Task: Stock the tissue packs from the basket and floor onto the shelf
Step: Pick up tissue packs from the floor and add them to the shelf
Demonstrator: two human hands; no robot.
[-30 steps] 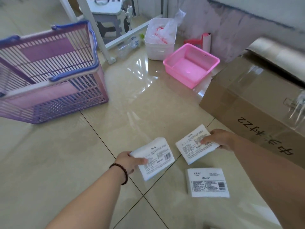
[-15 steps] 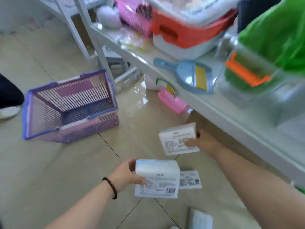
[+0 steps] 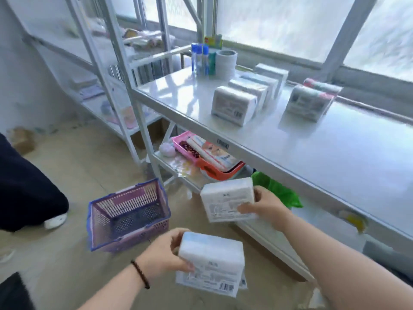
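Now both tissue packs are up off the floor tiles: the left hand (image 3: 164, 253) grips one pack (image 3: 210, 264) at 6 o'clock, and the right hand (image 3: 267, 204) clasps another (image 3: 228, 202) nearer the shelf (image 3: 335, 157). That likely means placing comes next, beside the row of packs (image 3: 248, 95) at 1 o'clock. The purple basket (image 3: 128, 217) sits at 8 o'clock on beige floor (image 3: 73, 166), frosted windows (image 3: 279, 23) behind.

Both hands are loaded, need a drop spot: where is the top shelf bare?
Top shelf is bare along its front edge, nearer than the tissue pack row and bundled packs. Also bare left of the row. Crowded at the back: bottles, tape roll.
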